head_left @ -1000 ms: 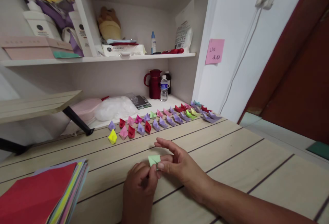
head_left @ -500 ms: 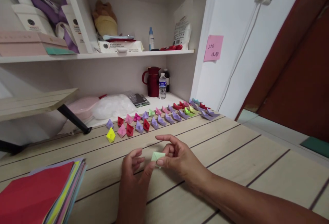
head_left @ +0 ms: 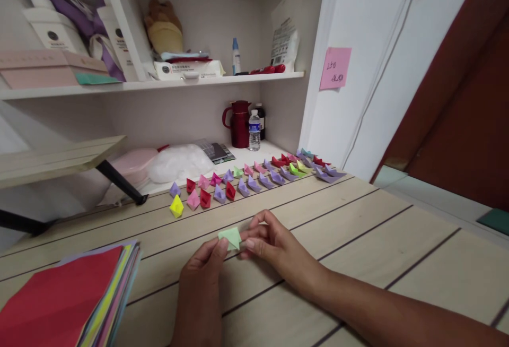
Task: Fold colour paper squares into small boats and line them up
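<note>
A small light-green folded paper [head_left: 228,236], creased into a flat triangular packet, is held just above the table. My left hand [head_left: 204,262] pinches its left side, thumb on top and fingers behind. Close by its right edge is my right hand [head_left: 274,241], fingers loosely curled and thumb apart from the paper. A right fingertip comes up to that edge; whether it touches, I cannot tell. Beyond my hands stand two uneven rows of small folded paper boats, with a yellow boat [head_left: 176,206] at the near left end and a purple boat [head_left: 326,174] towards the right.
A stack of coloured paper sheets [head_left: 63,288] with red on top lies at the near left. Black legs hold a small raised wooden shelf [head_left: 59,158] at left. Behind the boats are a plastic bag [head_left: 181,162], a dark red jug [head_left: 239,124] and a water bottle [head_left: 254,130].
The green paper has moved a little left and turned over or round. My left hand has taken a pinch on it, and my right thumb has come off it.
</note>
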